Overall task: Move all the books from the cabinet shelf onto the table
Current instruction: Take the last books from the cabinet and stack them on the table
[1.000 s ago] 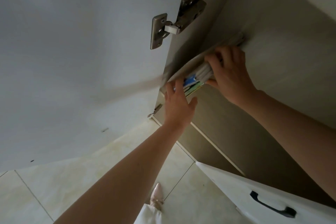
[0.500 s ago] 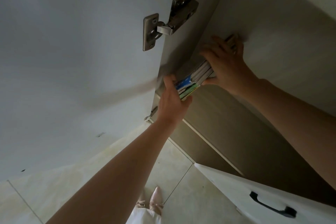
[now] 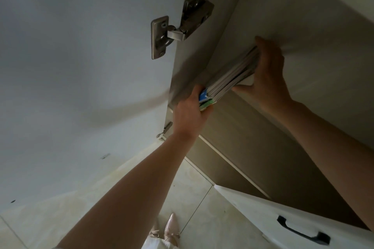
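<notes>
- White-edged stack of books [image 3: 230,81] inside cabinet [image 3: 303,26], held at both ends
- left hand [image 3: 189,111] fingers grip near end
- right hand [image 3: 267,75] fingers curl round far end
- metal hinge [image 3: 178,26] above

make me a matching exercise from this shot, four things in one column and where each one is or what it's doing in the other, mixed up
Things:
1. left hand
2. right hand
3. metal hinge
4. black handle

Places or states:
A. fixed on the white drawer front, lower right
B. grips the far end of the stack of books
C. joins the open cabinet door to the cabinet side
D. holds the near end of the stack, by the blue and green covers

Pairs: 1-D, 2-B, 3-C, 4-A
</notes>
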Demonstrator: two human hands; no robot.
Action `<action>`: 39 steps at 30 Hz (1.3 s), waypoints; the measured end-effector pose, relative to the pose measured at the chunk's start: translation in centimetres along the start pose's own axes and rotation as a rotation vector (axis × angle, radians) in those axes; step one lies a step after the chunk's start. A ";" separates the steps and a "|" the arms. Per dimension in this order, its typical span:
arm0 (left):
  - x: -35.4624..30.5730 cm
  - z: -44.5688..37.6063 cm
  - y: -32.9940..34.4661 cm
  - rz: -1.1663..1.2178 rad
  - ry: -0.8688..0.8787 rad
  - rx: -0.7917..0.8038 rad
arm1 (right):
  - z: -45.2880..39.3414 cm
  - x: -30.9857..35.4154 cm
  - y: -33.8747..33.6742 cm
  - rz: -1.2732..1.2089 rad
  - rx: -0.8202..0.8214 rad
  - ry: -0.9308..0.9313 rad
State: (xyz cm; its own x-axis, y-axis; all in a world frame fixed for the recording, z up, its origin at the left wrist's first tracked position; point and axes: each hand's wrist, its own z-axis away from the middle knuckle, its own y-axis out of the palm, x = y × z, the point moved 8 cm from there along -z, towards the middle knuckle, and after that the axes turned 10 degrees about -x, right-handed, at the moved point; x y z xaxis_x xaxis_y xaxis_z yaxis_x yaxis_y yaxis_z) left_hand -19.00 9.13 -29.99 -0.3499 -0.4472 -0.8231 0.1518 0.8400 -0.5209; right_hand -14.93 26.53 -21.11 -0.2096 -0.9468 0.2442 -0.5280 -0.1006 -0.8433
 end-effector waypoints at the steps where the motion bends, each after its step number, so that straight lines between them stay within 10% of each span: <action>1: 0.0 0.2 -0.1 -0.013 0.022 0.012 | 0.3 -1.2 -0.1 -0.096 -0.009 0.096; 9: 0.8 1.3 -2.5 -0.039 0.019 -0.020 | 1.6 -3.0 2.6 -0.857 0.049 0.682; 22: 2.1 3.1 -2.6 0.111 -0.101 0.036 | 1.2 -1.7 7.1 -0.720 0.415 0.642; 39: 4.7 2.5 -3.1 0.326 -0.208 0.389 | 12.1 -2.5 2.8 -0.770 0.088 0.884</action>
State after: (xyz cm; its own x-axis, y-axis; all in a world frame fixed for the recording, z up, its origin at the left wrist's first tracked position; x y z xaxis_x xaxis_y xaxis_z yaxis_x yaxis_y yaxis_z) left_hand -18.80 3.67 -32.82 -0.0428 -0.2670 -0.9628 0.5664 0.7873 -0.2435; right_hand -5.95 24.96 -29.86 -0.3769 -0.0891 0.9220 -0.7131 -0.6073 -0.3502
